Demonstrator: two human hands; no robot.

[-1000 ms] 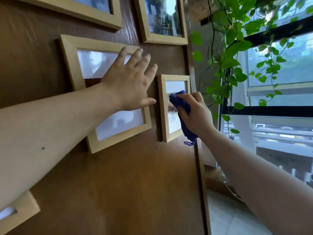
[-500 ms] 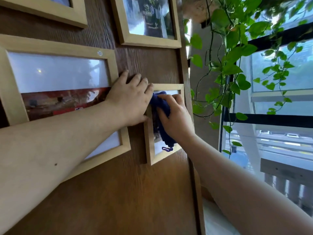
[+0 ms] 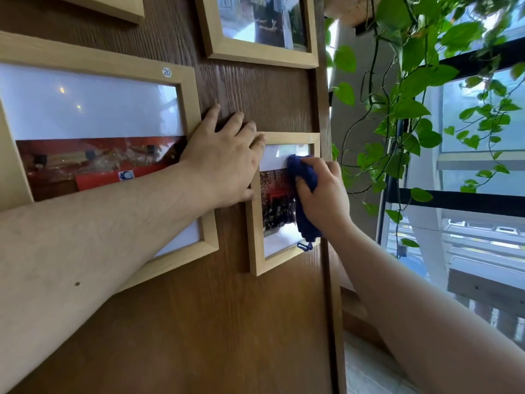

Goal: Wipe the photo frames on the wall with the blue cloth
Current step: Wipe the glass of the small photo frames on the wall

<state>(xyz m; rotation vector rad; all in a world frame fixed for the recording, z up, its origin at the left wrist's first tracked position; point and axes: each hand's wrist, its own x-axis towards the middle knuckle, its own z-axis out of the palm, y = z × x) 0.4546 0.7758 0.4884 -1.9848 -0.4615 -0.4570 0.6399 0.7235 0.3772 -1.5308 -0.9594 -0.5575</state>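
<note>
Right fingers (image 3: 302,185) curl tight around the bunched dark blue cloth (image 3: 304,194), pressing it flat on the glass of the small pale wooden portrait frame (image 3: 255,237) — that's the right hand (image 3: 326,199) mid-wipe, cloth lying down the right half of the glass, a loose loop dangling at the lower edge. Left fingers (image 3: 241,129) are spread and empty, fingertips on the bare wall just above that frame, the left hand (image 3: 224,163) bridging across to the right edge of the large pale wooden landscape frame with the round "20" sticker (image 3: 187,103), apparently bracing.

Progress, as a judgement: one small frame is under the cloth right now, glass part-covered. Whether the large frame beside it is done, I cannot tell; no streaks or dust show either way. The pale wooden frame above (image 3: 216,44) and another frame corner at far upper left (image 3: 125,12) look untouched by any hand, so several likely remain.

The surface: a dark brown wood-grain wall panel (image 3: 213,322), vertical, frames hanging close together. To the right, a trailing green leafy vine (image 3: 409,81) hangs before a bright black-framed window (image 3: 460,199).
</note>
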